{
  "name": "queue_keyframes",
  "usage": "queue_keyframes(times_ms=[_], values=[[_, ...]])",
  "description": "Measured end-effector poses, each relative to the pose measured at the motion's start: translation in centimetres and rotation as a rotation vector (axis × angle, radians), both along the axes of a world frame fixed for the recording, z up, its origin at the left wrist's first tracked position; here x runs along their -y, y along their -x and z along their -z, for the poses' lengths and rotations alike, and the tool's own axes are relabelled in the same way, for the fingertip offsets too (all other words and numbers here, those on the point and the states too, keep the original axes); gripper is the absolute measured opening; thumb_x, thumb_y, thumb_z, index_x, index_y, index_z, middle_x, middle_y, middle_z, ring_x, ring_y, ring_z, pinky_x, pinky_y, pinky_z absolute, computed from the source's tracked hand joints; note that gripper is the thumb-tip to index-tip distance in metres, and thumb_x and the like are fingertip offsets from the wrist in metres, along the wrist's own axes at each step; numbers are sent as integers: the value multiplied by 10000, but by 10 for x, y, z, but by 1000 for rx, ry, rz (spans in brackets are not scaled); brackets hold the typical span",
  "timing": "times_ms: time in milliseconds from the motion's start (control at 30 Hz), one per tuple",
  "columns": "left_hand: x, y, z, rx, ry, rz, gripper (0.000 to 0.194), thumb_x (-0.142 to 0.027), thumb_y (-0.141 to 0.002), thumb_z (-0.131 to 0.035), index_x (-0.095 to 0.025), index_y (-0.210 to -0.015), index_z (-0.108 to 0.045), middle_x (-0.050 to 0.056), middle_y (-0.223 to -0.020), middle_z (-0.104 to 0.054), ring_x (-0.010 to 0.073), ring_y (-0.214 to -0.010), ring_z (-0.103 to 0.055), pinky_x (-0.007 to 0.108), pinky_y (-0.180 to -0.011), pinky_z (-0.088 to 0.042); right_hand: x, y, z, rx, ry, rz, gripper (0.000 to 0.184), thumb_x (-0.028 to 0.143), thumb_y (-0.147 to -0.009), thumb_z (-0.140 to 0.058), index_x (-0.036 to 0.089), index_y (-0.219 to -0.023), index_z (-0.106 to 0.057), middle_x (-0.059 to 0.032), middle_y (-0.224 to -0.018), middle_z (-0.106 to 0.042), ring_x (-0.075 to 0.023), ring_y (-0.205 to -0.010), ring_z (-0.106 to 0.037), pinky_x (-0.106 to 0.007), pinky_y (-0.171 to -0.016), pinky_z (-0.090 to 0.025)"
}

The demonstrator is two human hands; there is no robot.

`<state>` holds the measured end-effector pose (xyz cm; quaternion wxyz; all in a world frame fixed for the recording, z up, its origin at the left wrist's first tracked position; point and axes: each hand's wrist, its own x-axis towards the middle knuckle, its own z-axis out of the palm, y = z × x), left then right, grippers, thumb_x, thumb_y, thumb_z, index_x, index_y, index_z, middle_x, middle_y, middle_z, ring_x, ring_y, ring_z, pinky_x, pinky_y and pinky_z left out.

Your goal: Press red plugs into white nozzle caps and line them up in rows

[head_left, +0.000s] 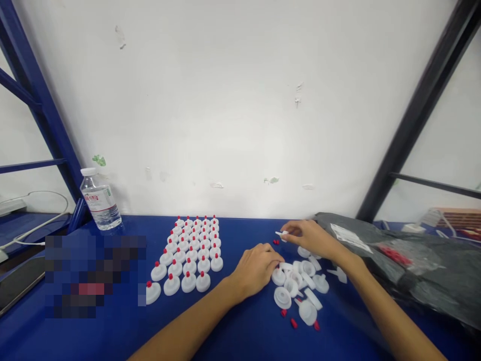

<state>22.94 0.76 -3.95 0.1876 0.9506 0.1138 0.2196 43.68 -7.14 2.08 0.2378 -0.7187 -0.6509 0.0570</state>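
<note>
My right hand [306, 238] pinches a white nozzle cap [284, 235] just above the table, its thin spout pointing left. Lower and to the left, my left hand [255, 268] is curled with its fingertips at the edge of a loose pile of white nozzle caps [291, 286]; what those fingers hold, if anything, is hidden. Two small red tips [276, 242] lie between the hands. More red tips [293, 323] are scattered at the near side of the pile. Left of my hands stand rows of upright white caps [191, 265], each topped with a red tip.
A water bottle [99, 200] stands at the back left by a blue metal frame [48, 115]. Dark plastic bags [406, 260], with red pieces showing, cover the right side. The white wall [240, 110] closes off the blue table [225, 331] behind. A blurred patch hides something at left.
</note>
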Motion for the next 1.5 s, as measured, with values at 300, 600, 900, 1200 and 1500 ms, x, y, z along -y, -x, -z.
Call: queue_keyframes(times_ms=[300,600,900,1200,1500], values=[[-7,0,-4,4,205,79,218,-185,-900,-580,-229,-996,-770,30,-1000,-708,158,-847,-644,257,-786,-492,-1,-2,3,18,14,19,296,475,-867,-612,248,-997,-749,-42,-897,-786,-242,-834,-713,-320,-739,-520],[-7,-1,-1,81,280,55,122,-173,-838,-689,-236,-880,-786,10,-896,-706,140,-780,-630,232,-733,-475,-3,-2,3,-19,-5,1,276,467,-853,-640,250,-980,-753,-55,-902,-785,-262,-828,-715,-356,-750,-531],[7,5,-14,453,615,-260,249,-257,-920,-536,-178,-1051,-732,56,-921,-689,106,-589,-615,223,-532,-468,3,18,-10,-482,-16,-165,388,445,-802,-719,224,-1116,-664,-55,-1007,-719,-225,-907,-693,-362,-829,-544],[6,29,-33,657,1017,-266,305,-368,-841,-664,-121,-1019,-683,163,-1091,-736,152,-529,-706,171,-338,-297,6,36,-15,-826,173,-318,501,368,-730,-824,246,-1168,-614,-37,-1036,-687,-201,-942,-678,-309,-792,-541],[8,29,-33,582,970,-176,278,-353,-846,-671,-127,-1000,-719,128,-1013,-756,126,-446,-668,180,-382,-354,3,38,-10,-908,133,-335,477,344,-750,-814,265,-1176,-613,-25,-1068,-679,-193,-960,-674,-310,-809,-527]])
